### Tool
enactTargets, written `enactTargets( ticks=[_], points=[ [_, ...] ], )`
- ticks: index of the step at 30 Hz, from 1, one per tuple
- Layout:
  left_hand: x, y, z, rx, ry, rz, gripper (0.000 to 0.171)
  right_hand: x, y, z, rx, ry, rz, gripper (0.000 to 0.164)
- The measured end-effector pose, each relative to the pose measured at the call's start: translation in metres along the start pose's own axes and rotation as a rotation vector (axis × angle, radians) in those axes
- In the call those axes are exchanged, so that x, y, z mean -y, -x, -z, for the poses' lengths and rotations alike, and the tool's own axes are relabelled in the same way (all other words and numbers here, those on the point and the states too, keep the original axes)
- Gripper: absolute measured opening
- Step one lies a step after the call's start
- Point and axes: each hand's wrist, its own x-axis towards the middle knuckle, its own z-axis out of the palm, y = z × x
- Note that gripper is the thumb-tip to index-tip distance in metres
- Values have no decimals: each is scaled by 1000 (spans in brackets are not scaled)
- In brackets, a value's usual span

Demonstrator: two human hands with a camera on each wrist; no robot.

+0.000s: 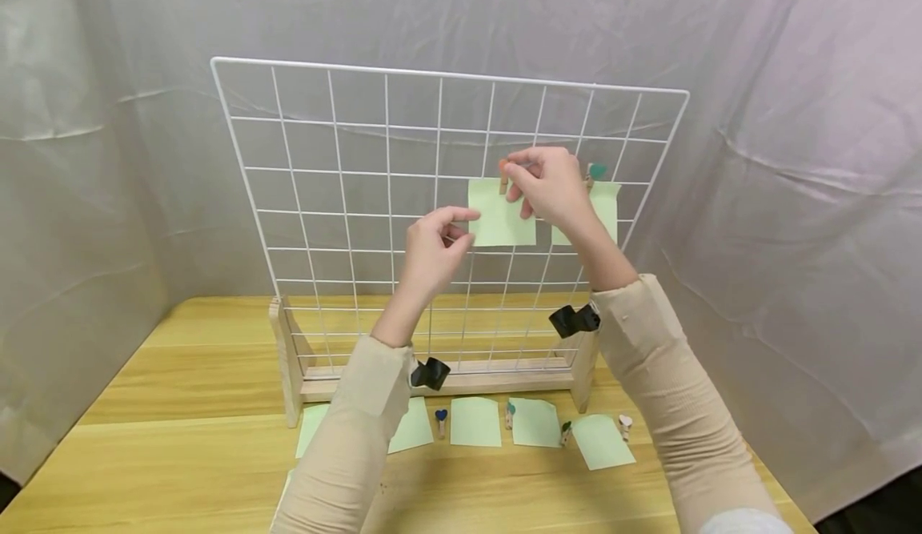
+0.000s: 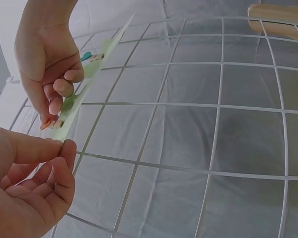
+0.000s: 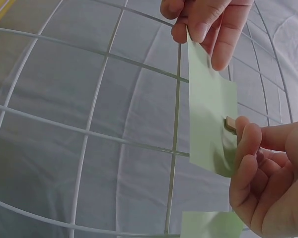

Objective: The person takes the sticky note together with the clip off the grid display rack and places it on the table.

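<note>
A pale green paper square (image 1: 497,218) hangs against a white wire grid (image 1: 360,170). At its top edge my right hand (image 1: 551,186) pinches a small wooden clothespin (image 1: 503,185) with an orange top; the clothespin's jaws overlap the paper. My left hand (image 1: 432,250) pinches the paper's left edge between thumb and forefinger, as the left wrist view also shows. Just right, partly behind my right hand and wrist, a second green paper (image 1: 605,207) is clipped on the grid by a clothespin with a teal heart (image 1: 596,171).
The grid stands in a wooden base (image 1: 439,382) on a wood-grain table (image 1: 180,454). In front lie several green papers (image 1: 475,422) and clothespins with hearts, among them a dark blue one (image 1: 442,422) and a white one (image 1: 625,426). Grey cloth (image 1: 346,14) hangs behind.
</note>
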Motion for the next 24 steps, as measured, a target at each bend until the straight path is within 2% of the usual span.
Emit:
enactTargets(
  ticks=[11,19,24],
  points=[
    [-4,0,1,12,-38,-14,24,2,-1,3,43,50,19,28],
    [-3,0,1,13,-30,4,25,2,-2,3,52,121,21,27],
    [-3,0,0,15,-27,19,24,1,-2,3,39,110,22,26]
  ],
)
